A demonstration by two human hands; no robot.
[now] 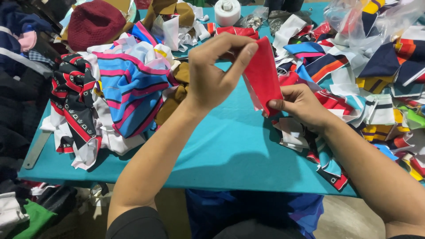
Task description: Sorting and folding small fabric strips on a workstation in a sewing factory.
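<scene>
Blue fabric (265, 212) is seen nearest the camera, below the near edge of the teal table (230, 146), between the person's two forearms. Above the table a red fabric piece (263, 75) with a white underside is held up between both hands. Left hand (212, 73) is closed on the piece's upper edge, thumb and fingers pinched together at the top. Right hand (301, 104) is clamped on the lower corner, thumb on the front face. Hands are set apart by the length of the piece, which is kept off the table surface.

Step in hand is judged to be separating or turning the layers of the piece. It would be done well if the pinch is kept right at the edge, so that only one layer is caught by each hand, and the cloth is kept taut between the two grips. A loose grip could let the layers slip together; this is a judgement only.

Left of the hands a heap of striped blue and pink fabric (130, 88) is piled, with a black and red patterned piece (73, 97) beside it. Right of the hands many small striped collar-like pieces (367, 75) are scattered. A white tape roll (227, 11) stands at the far edge, and a maroon knitted cap (93, 22) lies far left
</scene>
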